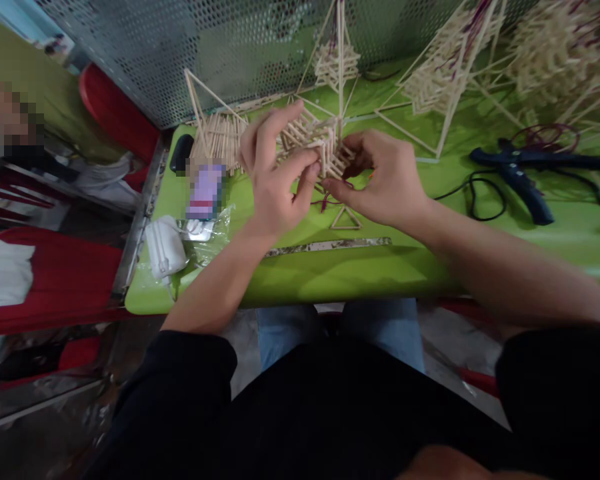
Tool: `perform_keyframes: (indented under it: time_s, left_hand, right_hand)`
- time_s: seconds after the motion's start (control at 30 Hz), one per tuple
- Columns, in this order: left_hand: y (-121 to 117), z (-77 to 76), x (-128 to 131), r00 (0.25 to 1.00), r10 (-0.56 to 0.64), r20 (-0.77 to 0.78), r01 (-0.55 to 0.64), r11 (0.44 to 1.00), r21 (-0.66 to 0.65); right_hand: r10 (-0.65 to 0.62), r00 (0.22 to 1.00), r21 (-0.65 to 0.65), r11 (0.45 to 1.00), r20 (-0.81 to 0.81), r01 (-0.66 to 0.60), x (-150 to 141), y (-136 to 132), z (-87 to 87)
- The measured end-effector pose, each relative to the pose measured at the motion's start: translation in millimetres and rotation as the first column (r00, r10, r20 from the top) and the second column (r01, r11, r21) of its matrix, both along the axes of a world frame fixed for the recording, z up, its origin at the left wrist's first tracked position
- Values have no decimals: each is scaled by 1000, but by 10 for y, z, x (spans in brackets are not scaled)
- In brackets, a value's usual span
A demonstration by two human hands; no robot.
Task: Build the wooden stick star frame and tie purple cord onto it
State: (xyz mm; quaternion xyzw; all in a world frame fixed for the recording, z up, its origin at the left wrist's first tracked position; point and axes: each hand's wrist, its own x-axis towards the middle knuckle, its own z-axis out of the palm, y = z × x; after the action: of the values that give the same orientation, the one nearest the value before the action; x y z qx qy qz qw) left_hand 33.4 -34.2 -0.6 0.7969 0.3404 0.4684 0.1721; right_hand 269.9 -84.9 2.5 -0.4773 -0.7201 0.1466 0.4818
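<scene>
Between my two hands is a lattice of stacked thin wooden sticks [324, 148], held just over the green table [300, 283]. My left hand [275, 173] grips its left side with thumb and a finger pinched together, the other fingers raised. On the right side, my right hand [385, 173] closes thumb and fingers on the lattice's lower edge; its fingertips are partly hidden. A purple thread [325, 200] hangs below the lattice near my right thumb. A small stick triangle [346, 219] lies on the table just below my hands.
A glue gun [517, 173] with a black cord lies at the right. Stick frames [445, 73] stand along the perforated metal panel [190, 53]. Loose sticks [223, 140], a phone [206, 190] and a white case [166, 245] are at the left. A person [40, 100] is beyond the table.
</scene>
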Motion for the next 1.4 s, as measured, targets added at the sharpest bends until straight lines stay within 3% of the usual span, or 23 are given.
perform_keyframes:
  time_s: [0.2,0.43,0.9,1.07,1.4]
  left_hand:
    - [-38,-34,-52,996,-85,8,86,989,-124]
    - [-70,-43,-67,998,-29,59,40,983,-182]
    - [-94,-63,57,998,-40,39,42,998,-50]
    - [-33,-76,29,994,-91,67,99,986,-136]
    - [-76,-36,-21,991,-81,104,100,975,-196]
  right_hand:
    - [9,999,0,1000,35,-9,37,8,-4]
    - [8,998,4,1000,57,-8,45,-20,-3]
    - [-42,995,-10,999,88,43,26,-61,95]
    - [-39,992,-8,999,120,41,14,-66,103]
    - [-42,992,-14,999,115,44,23,-82,138]
